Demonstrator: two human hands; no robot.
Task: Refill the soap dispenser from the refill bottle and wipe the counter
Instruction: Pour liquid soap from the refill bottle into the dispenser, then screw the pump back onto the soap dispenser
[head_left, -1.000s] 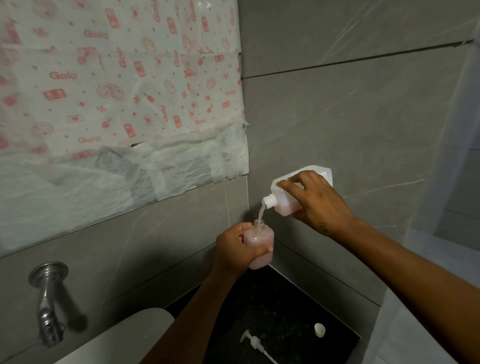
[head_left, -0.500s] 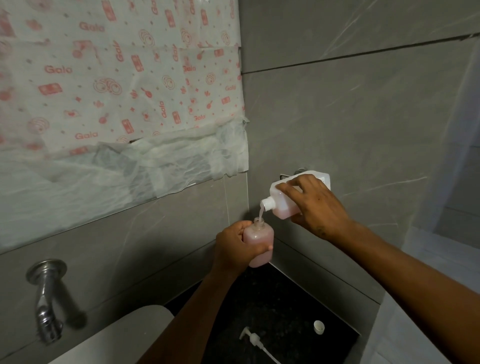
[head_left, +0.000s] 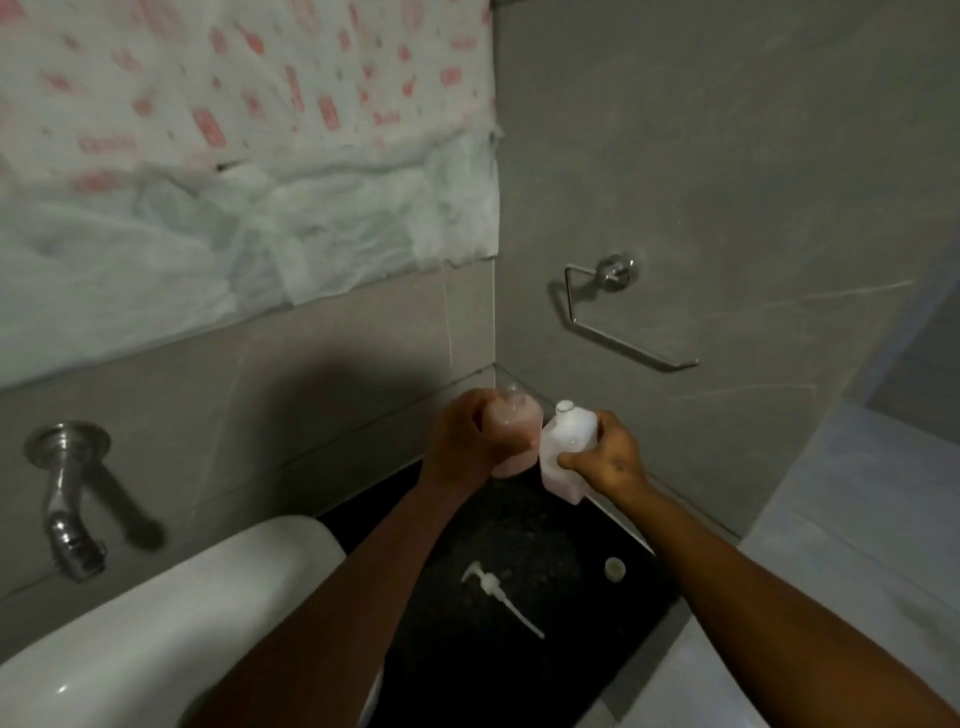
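My left hand (head_left: 460, 441) grips the small clear soap dispenser bottle (head_left: 517, 434), which holds pink soap and has no pump on it. Right beside it, my right hand (head_left: 608, 457) holds the white refill bottle (head_left: 563, 447) nearly upright, its open neck at the top and a little pink liquid at its base. Both bottles are held just above the back corner of the black counter (head_left: 545, 530). The white pump head (head_left: 491, 584) with its tube lies on the counter, and the refill bottle's small cap (head_left: 614, 568) lies to its right.
A white basin (head_left: 171, 613) fills the lower left, with a chrome tap (head_left: 67, 499) on the wall above it. A chrome towel ring (head_left: 613, 312) hangs on the right wall. Printed white sheeting (head_left: 234, 156) covers the upper left wall.
The refill bottle has been tipped back from pouring to nearly upright, and both hands have dropped lower toward the counter. The view has tilted downward.
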